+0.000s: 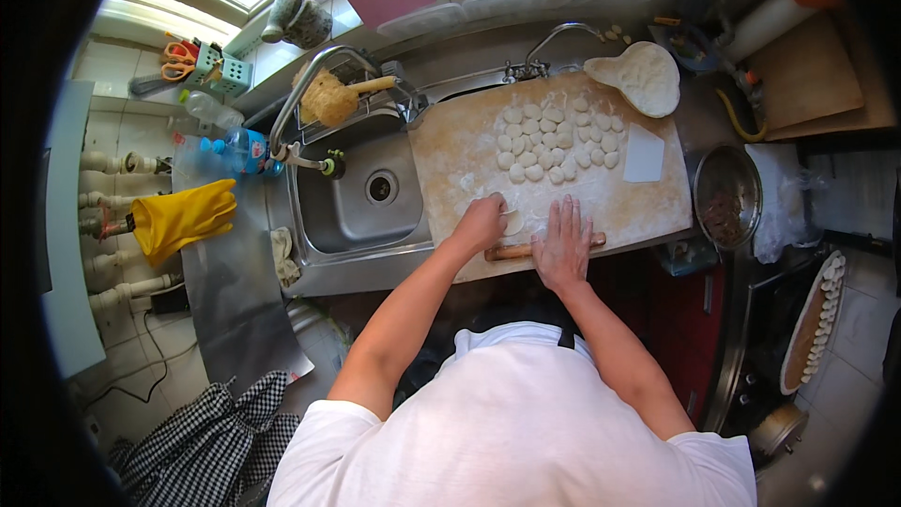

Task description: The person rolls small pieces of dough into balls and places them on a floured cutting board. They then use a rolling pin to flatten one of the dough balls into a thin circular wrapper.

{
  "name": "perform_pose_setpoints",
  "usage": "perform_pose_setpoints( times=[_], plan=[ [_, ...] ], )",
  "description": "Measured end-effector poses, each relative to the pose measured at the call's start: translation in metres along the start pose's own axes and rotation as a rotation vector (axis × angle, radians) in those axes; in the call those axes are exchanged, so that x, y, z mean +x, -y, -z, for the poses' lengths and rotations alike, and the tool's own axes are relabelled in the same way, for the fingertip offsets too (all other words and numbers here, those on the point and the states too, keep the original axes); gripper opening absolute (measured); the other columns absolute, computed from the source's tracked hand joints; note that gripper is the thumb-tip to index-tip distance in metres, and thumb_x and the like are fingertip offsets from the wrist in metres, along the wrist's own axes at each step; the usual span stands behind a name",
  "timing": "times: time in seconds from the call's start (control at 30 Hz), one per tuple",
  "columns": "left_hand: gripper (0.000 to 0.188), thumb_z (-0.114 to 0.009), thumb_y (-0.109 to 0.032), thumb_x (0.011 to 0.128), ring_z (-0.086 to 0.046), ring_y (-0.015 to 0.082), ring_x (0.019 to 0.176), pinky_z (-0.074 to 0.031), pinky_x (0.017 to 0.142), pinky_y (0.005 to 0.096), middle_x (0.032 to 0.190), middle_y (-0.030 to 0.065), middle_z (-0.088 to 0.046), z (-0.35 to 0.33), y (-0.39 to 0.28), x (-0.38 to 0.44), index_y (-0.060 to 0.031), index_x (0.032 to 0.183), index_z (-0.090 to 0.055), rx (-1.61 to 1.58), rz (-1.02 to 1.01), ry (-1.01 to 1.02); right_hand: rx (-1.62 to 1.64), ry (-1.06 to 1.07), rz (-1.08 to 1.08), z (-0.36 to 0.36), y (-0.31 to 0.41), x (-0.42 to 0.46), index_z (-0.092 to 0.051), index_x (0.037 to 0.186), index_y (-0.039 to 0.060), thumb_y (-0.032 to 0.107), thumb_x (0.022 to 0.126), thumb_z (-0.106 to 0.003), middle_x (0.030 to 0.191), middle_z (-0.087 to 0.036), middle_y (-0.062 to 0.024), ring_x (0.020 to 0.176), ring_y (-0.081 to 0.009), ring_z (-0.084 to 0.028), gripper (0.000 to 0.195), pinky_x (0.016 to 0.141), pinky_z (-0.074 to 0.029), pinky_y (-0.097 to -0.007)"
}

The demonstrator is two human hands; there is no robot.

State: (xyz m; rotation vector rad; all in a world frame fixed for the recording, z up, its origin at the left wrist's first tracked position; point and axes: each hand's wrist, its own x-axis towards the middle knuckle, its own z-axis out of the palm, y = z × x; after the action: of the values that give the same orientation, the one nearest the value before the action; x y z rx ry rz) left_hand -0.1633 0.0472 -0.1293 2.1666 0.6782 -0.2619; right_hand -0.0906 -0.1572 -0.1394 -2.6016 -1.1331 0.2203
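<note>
A floured wooden board (450, 155) lies partly over the sink counter. My left hand (484, 222) pinches the edge of a thin round dough wrapper (514, 223) near the board's front edge. Just right of it, my right hand (565, 242) lies flat, fingers extended, on a wooden rolling pin (511, 251); the pin's ends show on both sides of the palm. Beyond my hands, many small flattened dough pieces (533, 172) sit in a cluster. A white scraper (643, 154) rests to their right, and a gourd-shaped scoop of flour (644, 77) stands at the back right corner.
Left of the board is a steel sink (345, 204) with a curved faucet (288, 102). A metal bowl of filling (725, 215) sits right of the board. Farther right, a tray (802, 338) bears a row of dumplings. Yellow rubber gloves (184, 217) hang at the left.
</note>
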Motion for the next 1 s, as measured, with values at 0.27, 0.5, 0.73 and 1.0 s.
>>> perform_pose_setpoints(
  times=[0.27, 0.5, 0.73, 1.0],
  plan=[
    [0.019, -0.067, -0.021, 0.091, -0.064, 0.0409, 0.098, -0.052, 0.087, 0.0506, 0.096, 0.0191, -0.069, 0.005, -0.022, 0.004, -0.0038, 0.096, -0.072, 0.344, -0.223, -0.133, -0.010, -0.114, 0.000, 0.002, 0.007, 0.108, -0.028, 0.163, 0.0020, 0.042, 0.099, -0.060, 0.170, -0.022, -0.0224, 0.160, -0.0357, -0.018, 0.082, 0.127, -0.010, -0.0609],
    [0.015, -0.062, -0.013, 0.092, -0.067, 0.0463, 0.096, -0.053, 0.085, 0.0519, 0.097, 0.0260, -0.070, -0.002, 0.000, -0.002, 0.0007, 0.096, -0.068, -0.018, -0.117, -0.080, -0.009, 0.000, 0.021, 0.000, 0.004, 0.005, -0.031, 0.162, 0.0020, 0.046, 0.095, -0.064, 0.169, -0.025, -0.0230, 0.159, -0.0371, -0.020, 0.086, 0.124, -0.013, -0.0647],
    [0.021, -0.066, -0.020, 0.092, -0.068, 0.0452, 0.095, -0.053, 0.086, 0.0534, 0.096, 0.0240, -0.072, -0.002, -0.012, -0.011, -0.0030, 0.099, -0.077, 0.039, 0.132, -0.033, -0.019, -0.035, -0.007, 0.001, 0.010, 0.068, -0.034, 0.160, 0.0031, 0.042, 0.095, -0.063, 0.170, -0.025, -0.0208, 0.158, -0.0377, -0.021, 0.081, 0.124, -0.015, -0.0649],
    [0.024, -0.069, -0.021, 0.094, -0.070, 0.0375, 0.085, -0.054, 0.079, 0.0462, 0.092, 0.0215, -0.074, 0.009, -0.005, -0.005, 0.0006, 0.100, -0.076, -0.004, -0.013, -0.092, -0.010, -0.067, 0.010, 0.003, 0.012, 0.060, -0.033, 0.161, 0.0038, 0.044, 0.096, -0.062, 0.170, -0.024, -0.0209, 0.159, -0.0370, -0.020, 0.082, 0.124, -0.014, -0.0649]
  ],
)
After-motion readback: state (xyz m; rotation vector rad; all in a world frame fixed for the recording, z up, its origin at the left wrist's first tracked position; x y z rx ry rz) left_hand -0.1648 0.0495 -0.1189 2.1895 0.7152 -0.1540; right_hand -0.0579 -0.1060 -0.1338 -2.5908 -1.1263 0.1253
